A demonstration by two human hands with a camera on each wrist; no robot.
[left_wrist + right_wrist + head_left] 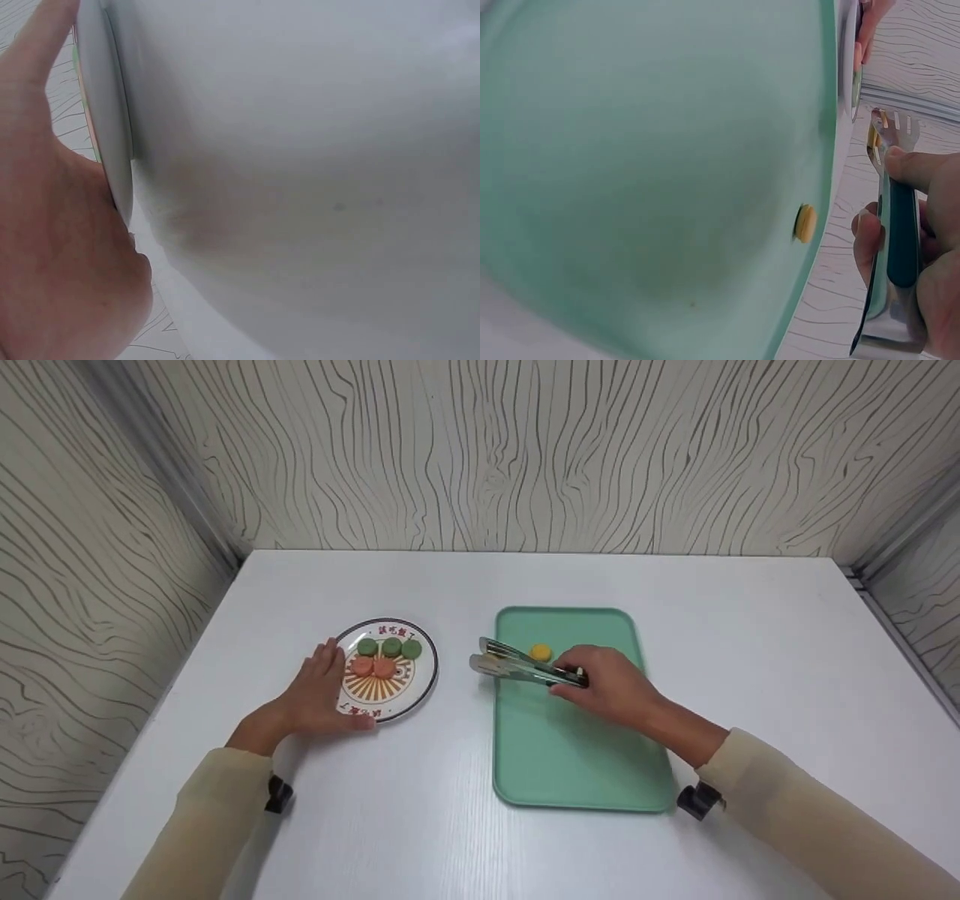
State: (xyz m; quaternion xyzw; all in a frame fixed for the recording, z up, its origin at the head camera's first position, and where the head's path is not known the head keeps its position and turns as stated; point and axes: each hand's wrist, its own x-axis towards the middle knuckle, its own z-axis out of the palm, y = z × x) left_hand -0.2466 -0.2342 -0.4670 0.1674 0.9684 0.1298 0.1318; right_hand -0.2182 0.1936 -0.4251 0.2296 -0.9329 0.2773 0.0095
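Note:
My right hand (611,686) grips metal tongs (525,669) with dark handles above the green tray (570,765). Between the tong tips sits a yellow macaron (874,137), partly hidden by the slotted metal. Another yellow macaron (541,652) lies on the tray near its upper left part. With fingers and thumb spread, my left hand (315,697) touches the left and lower rim of a round white plate (416,697). On that plate are three green macarons (391,646) in a row and two orange-pink macarons (384,668) below them.
Plate and tray stand apart on a white table (420,810), the plate to the left. Wood-patterned panels (495,457) rise behind the table and at both sides. A black wrist camera (700,800) hangs under the right sleeve.

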